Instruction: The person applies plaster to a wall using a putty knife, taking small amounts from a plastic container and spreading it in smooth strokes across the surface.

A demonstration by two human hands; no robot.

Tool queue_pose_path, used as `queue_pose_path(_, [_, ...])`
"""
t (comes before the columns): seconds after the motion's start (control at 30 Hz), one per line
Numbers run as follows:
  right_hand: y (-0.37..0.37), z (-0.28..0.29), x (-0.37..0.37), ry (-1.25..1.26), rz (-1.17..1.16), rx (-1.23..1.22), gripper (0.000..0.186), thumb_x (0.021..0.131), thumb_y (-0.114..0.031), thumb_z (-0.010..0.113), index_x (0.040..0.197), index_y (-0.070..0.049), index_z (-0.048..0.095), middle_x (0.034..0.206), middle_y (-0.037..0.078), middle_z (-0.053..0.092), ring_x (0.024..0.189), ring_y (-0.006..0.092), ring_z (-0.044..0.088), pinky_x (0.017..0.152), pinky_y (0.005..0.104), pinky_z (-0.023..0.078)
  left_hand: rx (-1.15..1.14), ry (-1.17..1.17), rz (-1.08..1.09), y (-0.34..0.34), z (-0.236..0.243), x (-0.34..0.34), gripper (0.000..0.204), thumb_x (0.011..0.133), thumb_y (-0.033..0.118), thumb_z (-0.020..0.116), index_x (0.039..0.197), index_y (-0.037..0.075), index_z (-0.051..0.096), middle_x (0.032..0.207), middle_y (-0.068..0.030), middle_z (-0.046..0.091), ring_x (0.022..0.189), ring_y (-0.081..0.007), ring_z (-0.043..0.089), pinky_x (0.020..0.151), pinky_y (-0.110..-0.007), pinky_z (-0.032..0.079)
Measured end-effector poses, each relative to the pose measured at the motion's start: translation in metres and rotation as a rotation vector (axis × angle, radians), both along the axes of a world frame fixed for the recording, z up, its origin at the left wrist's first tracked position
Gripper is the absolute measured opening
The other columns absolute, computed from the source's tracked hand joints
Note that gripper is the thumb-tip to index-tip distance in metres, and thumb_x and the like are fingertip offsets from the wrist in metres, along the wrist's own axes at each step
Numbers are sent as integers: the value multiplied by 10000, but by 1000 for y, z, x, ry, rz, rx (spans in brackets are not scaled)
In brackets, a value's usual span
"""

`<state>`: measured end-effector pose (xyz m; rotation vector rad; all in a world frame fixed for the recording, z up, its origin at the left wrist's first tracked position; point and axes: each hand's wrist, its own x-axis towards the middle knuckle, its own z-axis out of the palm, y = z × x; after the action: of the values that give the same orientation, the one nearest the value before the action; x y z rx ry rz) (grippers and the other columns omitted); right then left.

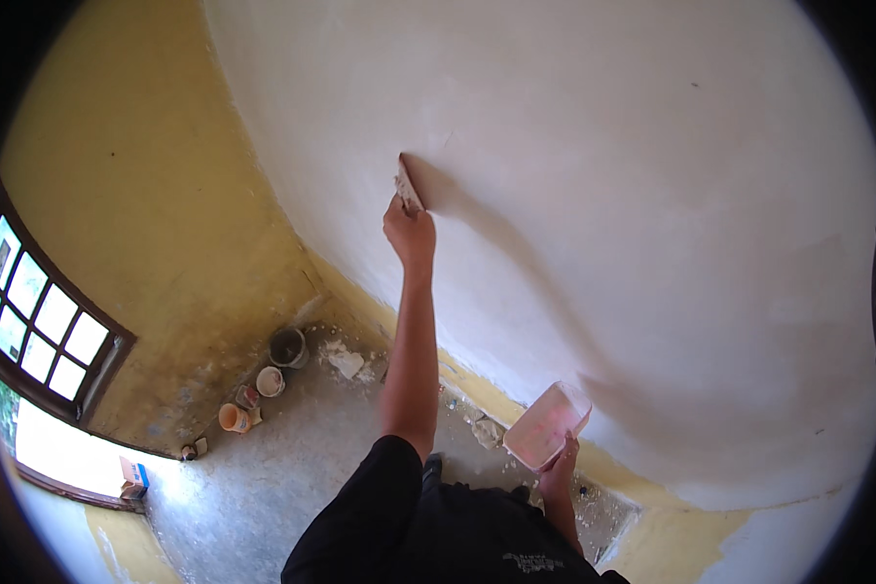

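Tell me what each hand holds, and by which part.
The left hand holds a flat scraper by its lower end; the right hand, a pink container by its lower right side.

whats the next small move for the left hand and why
Probably a short stroke of the flat spreader across the white wall: the left hand holds it with its edge apparently against the surface, where its shadow begins, while the right hand holds the pinkish tub lower down.

Left of your left fingers (395,213), you have a stained yellow wall (156,195); farther left and lower, a dark-framed window (56,315) glares bright. Below them spreads grey floor (263,467); rightward, a whitish wall (633,175).
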<state>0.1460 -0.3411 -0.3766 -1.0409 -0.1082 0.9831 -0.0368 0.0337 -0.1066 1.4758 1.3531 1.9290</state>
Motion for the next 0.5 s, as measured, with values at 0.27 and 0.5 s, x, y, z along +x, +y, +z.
queue_pose_path(0.27, [-12, 10, 1, -28, -12, -39, 526, 987, -317, 503, 1397, -54, 306, 1257, 130, 499, 1154, 259, 565, 912, 388, 524, 28, 288, -230, -138, 44, 91, 451, 885, -57, 502, 1320, 38, 568, 1017, -268, 663, 940, -391, 668, 754, -390, 539])
queue_pose_path(0.5, [-11, -1, 6, -107, 99, -21, 552, 1001, -343, 494, 1414, -39, 289, 1254, 120, 488, 1171, 233, 546, 888, 346, 526, 81, 227, -116, -146, -4, 54, 223, 941, 20, 524, 1137, -49, 604, 955, -266, 670, 923, -401, 679, 745, -396, 530])
